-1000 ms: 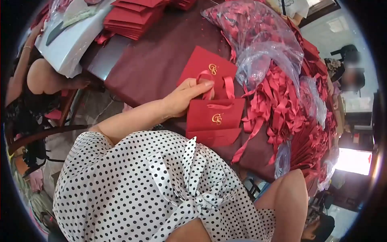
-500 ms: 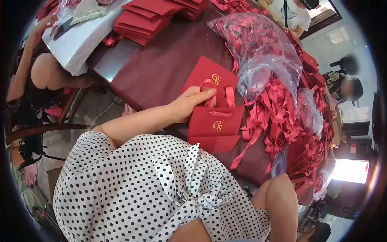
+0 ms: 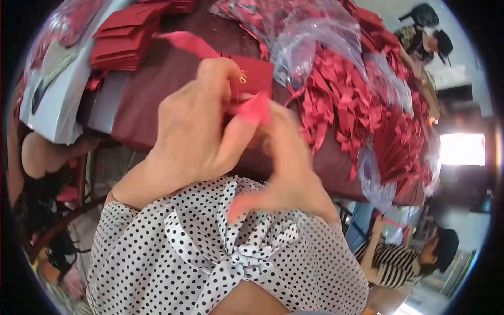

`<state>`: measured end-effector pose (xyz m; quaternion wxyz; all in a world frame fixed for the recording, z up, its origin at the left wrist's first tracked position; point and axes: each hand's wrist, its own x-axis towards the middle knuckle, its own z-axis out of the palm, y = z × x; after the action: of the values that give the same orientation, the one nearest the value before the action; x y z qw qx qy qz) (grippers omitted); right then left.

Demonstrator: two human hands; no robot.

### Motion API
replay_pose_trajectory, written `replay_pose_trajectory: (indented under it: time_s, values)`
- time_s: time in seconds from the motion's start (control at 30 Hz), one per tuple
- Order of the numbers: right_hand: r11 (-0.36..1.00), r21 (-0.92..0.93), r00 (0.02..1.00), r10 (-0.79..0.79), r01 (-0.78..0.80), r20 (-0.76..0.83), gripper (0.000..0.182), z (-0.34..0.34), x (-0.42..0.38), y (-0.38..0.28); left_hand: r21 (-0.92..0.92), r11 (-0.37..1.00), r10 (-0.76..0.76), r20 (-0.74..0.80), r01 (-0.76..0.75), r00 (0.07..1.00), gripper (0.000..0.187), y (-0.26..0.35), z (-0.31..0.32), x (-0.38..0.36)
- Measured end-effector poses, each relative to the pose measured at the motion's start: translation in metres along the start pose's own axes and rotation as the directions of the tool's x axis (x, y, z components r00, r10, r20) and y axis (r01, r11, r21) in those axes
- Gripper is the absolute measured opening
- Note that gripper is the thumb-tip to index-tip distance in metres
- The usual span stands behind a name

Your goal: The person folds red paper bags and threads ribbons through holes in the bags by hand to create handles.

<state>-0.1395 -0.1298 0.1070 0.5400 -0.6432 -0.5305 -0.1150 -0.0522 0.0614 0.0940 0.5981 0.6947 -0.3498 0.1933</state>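
Both of my hands are raised close in front of the camera. My left hand (image 3: 197,128) grips a small red paper gift bag (image 3: 253,76) with a gold logo, its thumb pressed on the bag's edge. A red ribbon handle (image 3: 189,43) sticks up and to the left from the bag. My right hand (image 3: 286,168) is blurred just below and to the right, its fingers meeting the left thumb at the bag's lower edge. The rest of the bag is hidden behind my hands.
A dark red tablecloth (image 3: 152,94) covers the table. Flat red bags (image 3: 126,37) are stacked at the back left. A heap of red ribbons (image 3: 341,100) and clear plastic bags (image 3: 310,37) fills the right. Other people sit at left (image 3: 37,157) and lower right (image 3: 409,257).
My left hand has lifted a red bag off the table toward the camera. My right hand has come up to meet it. The camera has tilted, and the bags on the table are hidden.
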Motion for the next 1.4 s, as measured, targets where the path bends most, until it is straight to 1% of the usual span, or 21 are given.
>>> replay_pose_trajectory:
  time_s: [0.03,0.07,0.13,0.23,0.3,0.33,0.4,0.43,0.5,0.57,0.63,0.67,0.73,0.8,0.83,0.93,1.03,1.2,1.27,1.33,1.4]
  values:
    - [0.647,-0.551,0.849,0.419,-0.528,-0.322,0.077,0.011,0.017,-0.027,0.165,0.984,0.044,0.105,-0.061,0.994,0.023,0.007,0.006,-0.002]
    - [0.747,-0.150,0.736,0.562,-0.647,-0.378,0.103,0.027,0.003,0.008,0.218,0.975,0.002,0.148,-0.035,0.989,0.028,0.010,0.017,-0.001]
    - [0.617,-0.439,0.751,0.457,-0.653,-0.476,0.105,0.038,-0.010,0.032,0.342,0.940,-0.067,0.224,-0.014,0.972,0.038,0.009,0.031,-0.002]
    - [0.679,-0.315,0.723,0.471,-0.663,-0.506,0.064,0.032,-0.024,0.038,0.004,0.938,-0.312,0.450,0.347,0.837,0.039,0.018,0.022,0.000]
    - [0.705,0.031,0.554,0.583,-0.708,-0.594,0.051,0.032,-0.031,0.037,-0.093,0.965,-0.159,0.543,0.247,0.825,0.044,0.003,0.017,-0.002]
    - [0.746,0.152,0.509,0.573,-0.649,-0.642,0.045,0.036,-0.040,0.048,0.057,0.979,-0.194,0.532,0.193,0.825,0.046,0.005,0.018,0.001]
    - [0.763,0.106,0.570,0.560,-0.638,-0.601,0.042,0.032,-0.056,0.056,0.049,0.993,-0.114,0.606,0.107,0.788,0.043,-0.020,0.024,0.004]
    - [0.783,0.256,0.527,0.584,-0.567,-0.617,0.041,0.030,-0.055,0.055,0.174,0.974,-0.002,0.636,-0.141,0.772,0.032,-0.022,0.027,0.013]
    - [0.778,0.325,0.545,0.615,-0.538,-0.570,0.044,0.017,-0.069,0.062,0.341,0.857,0.086,0.645,-0.387,0.759,0.024,-0.039,0.032,0.020]
    - [0.772,0.394,0.482,0.624,-0.498,-0.615,0.044,0.011,-0.070,0.062,0.278,0.901,0.097,0.619,-0.333,0.779,0.017,-0.049,0.033,0.021]
    - [0.810,0.334,0.461,0.559,-0.482,-0.689,0.036,-0.009,-0.078,0.055,0.272,0.947,-0.308,0.615,0.171,0.726,0.011,-0.055,0.031,0.024]
    - [0.729,0.214,0.348,0.536,-0.650,-0.769,0.031,-0.029,-0.083,0.049,0.270,0.943,-0.317,0.546,0.195,0.776,0.015,-0.076,0.029,0.024]
    - [0.629,0.053,0.302,0.443,-0.775,-0.844,0.021,-0.056,-0.091,0.038,0.051,0.761,-0.561,0.551,0.647,0.617,0.019,-0.088,0.031,0.028]
    - [0.407,-0.029,0.282,0.578,-0.913,-0.765,0.023,-0.075,-0.104,0.035,0.036,0.777,-0.514,0.613,0.629,0.600,0.018,-0.105,0.035,0.015]
    - [0.409,-0.028,0.284,0.581,-0.912,-0.763,0.023,-0.078,-0.102,0.041,0.047,0.813,-0.477,0.626,0.581,0.616,0.017,-0.108,0.039,0.008]
    - [0.040,-0.341,0.304,0.557,-0.939,-0.773,0.037,-0.076,-0.089,0.062,0.157,0.897,-0.422,0.582,0.413,0.695,0.016,-0.092,0.056,-0.002]
    - [0.009,-0.515,0.454,0.486,-0.857,-0.746,0.029,-0.077,-0.095,0.088,0.215,0.921,-0.389,0.553,0.325,0.737,0.016,-0.079,0.058,0.003]
    - [0.208,-0.479,0.522,0.333,-0.853,-0.785,0.015,-0.072,-0.088,0.077,0.111,0.919,-0.379,0.515,0.379,0.769,0.017,-0.090,0.047,0.007]
    - [0.342,-0.222,0.357,0.408,-0.913,-0.840,0.012,-0.063,-0.079,0.065,0.029,0.909,-0.360,0.557,0.416,0.749,0.017,-0.091,0.042,0.007]
    - [0.589,-0.023,0.362,0.464,-0.808,-0.809,0.008,-0.050,-0.065,0.055,0.006,0.875,-0.388,0.606,0.483,0.695,0.015,-0.087,0.040,0.007]
    - [0.529,-0.054,0.369,0.511,-0.847,-0.776,0.008,-0.028,-0.042,0.042,-0.024,0.835,-0.399,0.661,0.549,0.636,0.014,-0.084,0.039,0.008]
